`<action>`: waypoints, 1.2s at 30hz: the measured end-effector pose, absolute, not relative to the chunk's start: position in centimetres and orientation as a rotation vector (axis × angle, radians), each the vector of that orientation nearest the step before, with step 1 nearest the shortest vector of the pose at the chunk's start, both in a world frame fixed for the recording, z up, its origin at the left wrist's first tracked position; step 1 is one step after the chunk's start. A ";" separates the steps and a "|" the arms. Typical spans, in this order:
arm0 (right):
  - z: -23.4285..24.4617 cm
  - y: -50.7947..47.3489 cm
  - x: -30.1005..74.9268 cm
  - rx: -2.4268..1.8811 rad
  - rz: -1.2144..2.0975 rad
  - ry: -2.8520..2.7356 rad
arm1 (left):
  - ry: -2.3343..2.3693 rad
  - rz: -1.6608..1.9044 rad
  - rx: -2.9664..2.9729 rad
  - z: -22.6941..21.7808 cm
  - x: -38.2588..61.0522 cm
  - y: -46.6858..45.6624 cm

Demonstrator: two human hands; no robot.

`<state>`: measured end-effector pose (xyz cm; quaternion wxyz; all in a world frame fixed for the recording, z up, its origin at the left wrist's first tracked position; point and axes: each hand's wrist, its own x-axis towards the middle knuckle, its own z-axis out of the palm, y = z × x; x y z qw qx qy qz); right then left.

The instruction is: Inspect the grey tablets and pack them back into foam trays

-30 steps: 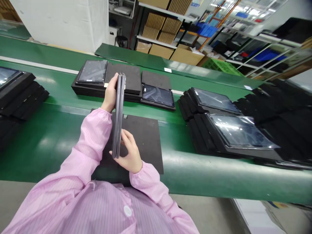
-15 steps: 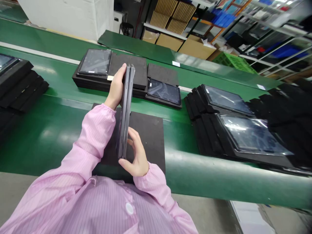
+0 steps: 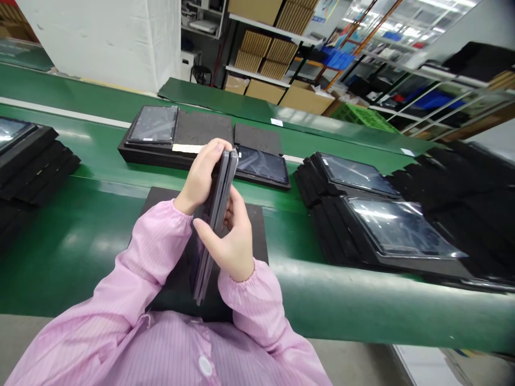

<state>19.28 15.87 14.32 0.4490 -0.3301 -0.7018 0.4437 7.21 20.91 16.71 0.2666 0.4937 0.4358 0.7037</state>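
Hands (image 3: 237,244) hold tablets (image 3: 220,199) edge-up — green surface (image 3: 92,220) spreads both sides.

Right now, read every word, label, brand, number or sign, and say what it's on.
No text is readable.
Back-left tablet: white label, too small.
Middle tablet: white sticker, too small.
Right rear tablet: pale tag, too small.
Green ledge: two white slips, too small.
Poster at the top: blurred.
Pale strip on the black block: nothing legible.
Held devices: nothing legible on their edges.
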 end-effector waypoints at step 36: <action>16.9 15.3 24.5 -0.409 1.380 -2.300 | 1.102 2.078 1.405 17.8 7.1 16.9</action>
